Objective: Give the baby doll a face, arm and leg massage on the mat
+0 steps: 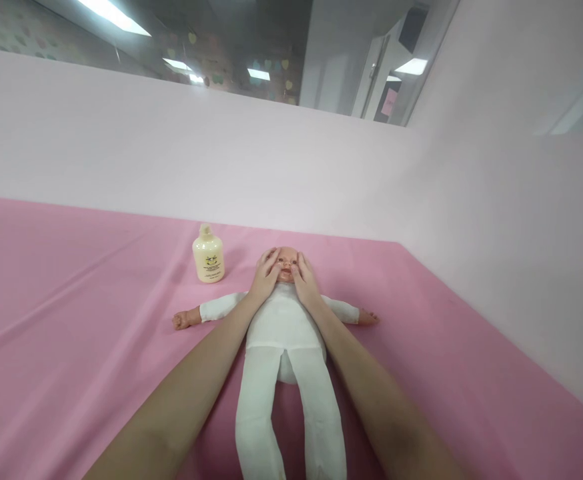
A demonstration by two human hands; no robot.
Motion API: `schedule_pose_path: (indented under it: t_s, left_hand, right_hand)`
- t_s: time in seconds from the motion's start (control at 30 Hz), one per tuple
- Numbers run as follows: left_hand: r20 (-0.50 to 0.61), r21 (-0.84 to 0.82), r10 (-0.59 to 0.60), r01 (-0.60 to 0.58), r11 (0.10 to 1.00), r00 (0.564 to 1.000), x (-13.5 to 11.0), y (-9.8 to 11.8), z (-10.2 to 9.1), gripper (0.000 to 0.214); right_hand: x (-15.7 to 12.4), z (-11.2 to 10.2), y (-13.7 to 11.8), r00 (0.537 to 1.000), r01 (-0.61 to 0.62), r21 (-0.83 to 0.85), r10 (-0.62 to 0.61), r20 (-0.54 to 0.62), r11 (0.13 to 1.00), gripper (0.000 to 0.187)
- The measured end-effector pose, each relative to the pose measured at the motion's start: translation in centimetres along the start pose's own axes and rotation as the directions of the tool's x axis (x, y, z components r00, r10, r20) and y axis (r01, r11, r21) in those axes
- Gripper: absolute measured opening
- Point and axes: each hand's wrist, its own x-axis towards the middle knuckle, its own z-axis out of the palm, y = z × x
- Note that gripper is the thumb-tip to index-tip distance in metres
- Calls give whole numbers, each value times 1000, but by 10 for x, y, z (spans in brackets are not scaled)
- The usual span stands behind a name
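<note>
- A baby doll [284, 320] in a white suit lies on its back on the pink-covered bench [71, 300], head toward the far side, legs toward the near edge, arms spread out to left and right.
- The left hand [264, 275] lies flat against the left side of the doll's face, fingers spread and resting over the cheek and temple.
- The right hand [304, 279] mirrors it on the right side of the face; both hands are open and pressed on the head, gripping nothing.
- A cream-coloured lotion bottle [208, 255] stands upright just left of the doll's head, near the left hand but not touching it. Its cap looks closed, though that is too small to be sure of.
- Judging from this, the work on the face is under way: both hands are in contact with the cheeks.
- Whether lotion is on the hands or the face cannot be told.
- The suit is fully on, covering the torso, arms and legs, so nothing there appears to have been handled.
- A pale pink wall [271, 153] rises at the far side and along the right.
</note>
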Motion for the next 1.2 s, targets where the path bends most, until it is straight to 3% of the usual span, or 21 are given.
schedule_pose_path:
  t_s: [0.5,0.93,1.2]
  left_hand:
    - [1,-7,22,-22,1000,1000,1,-5,0,39]
    - [-27,-10,-56,56,998,998,0,-6,3,50]
    - [-8,5,0,0,1000,1000,0,-5,1,45]
  right_hand:
    - [-3,-5,-11,995,97,-9,-97,19,995,54]
    - [0,0,0,1000,-16,11,16,-2,1000,71]
    - [-1,-2,-5,998,61,-8,-61,4,998,60]
